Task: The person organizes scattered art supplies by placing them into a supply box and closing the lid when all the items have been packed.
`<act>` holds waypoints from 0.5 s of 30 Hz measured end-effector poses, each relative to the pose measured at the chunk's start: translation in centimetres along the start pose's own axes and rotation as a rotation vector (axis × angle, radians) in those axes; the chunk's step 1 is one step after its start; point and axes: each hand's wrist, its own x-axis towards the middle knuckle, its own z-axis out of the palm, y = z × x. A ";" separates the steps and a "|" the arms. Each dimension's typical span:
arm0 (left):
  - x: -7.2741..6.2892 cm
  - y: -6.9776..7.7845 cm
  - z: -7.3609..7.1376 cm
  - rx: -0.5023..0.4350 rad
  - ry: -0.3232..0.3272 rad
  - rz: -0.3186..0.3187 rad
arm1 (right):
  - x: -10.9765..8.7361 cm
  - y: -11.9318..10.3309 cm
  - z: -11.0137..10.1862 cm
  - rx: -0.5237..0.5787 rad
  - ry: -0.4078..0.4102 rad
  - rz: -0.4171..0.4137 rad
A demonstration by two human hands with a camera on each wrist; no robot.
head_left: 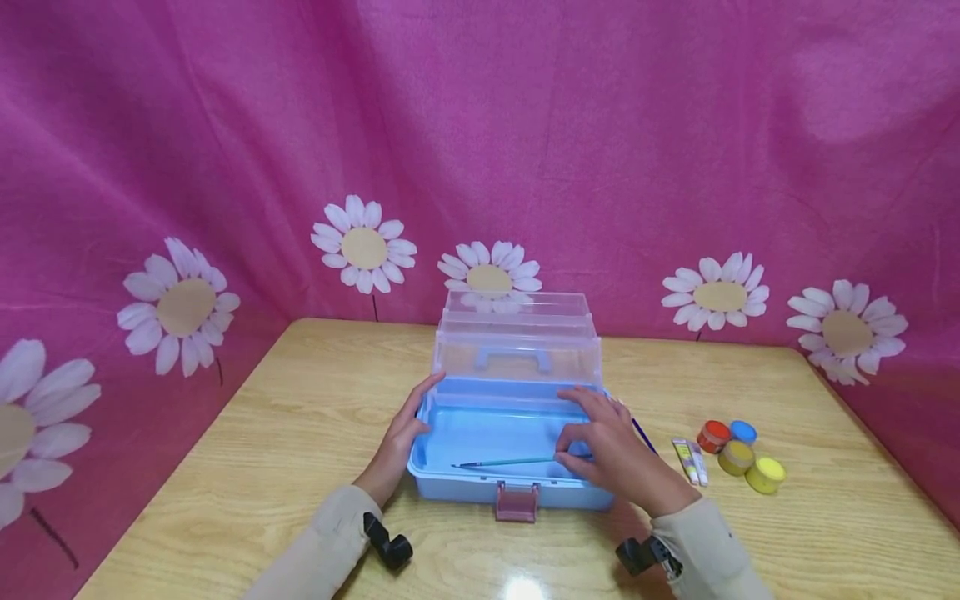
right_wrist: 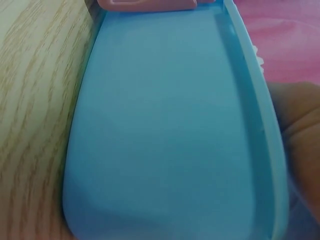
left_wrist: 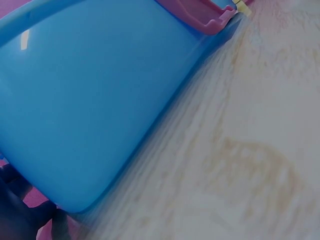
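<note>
Head view: we've got the blue box (head_left: 487,429) on the wooden table (head_left: 300,433), clear lid (head_left: 517,329) raised at the back, latch (head_left: 517,502) facing us. Left hand (head_left: 393,446) is relaxed, fingers extended along the box's left side, touching it. Right hand (head_left: 618,450) is over the box's right part, thumb and finger pinching the paintbrush (head_left: 502,462) by its handle. Bristles point left, near the front wall; we can't tell whether it touches the floor. Two paint tubes (head_left: 684,460) and four paint jars (head_left: 737,457) sit farther right.
</note>
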 end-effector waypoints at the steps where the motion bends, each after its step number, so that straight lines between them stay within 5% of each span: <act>1: 0.0 0.0 0.0 0.000 0.002 0.000 | 0.0 0.0 0.0 -0.001 -0.001 0.001; 15: -0.1 0.1 0.1 0.010 0.008 -0.006 | 0.0 -0.3 -0.1 0.013 -0.013 0.024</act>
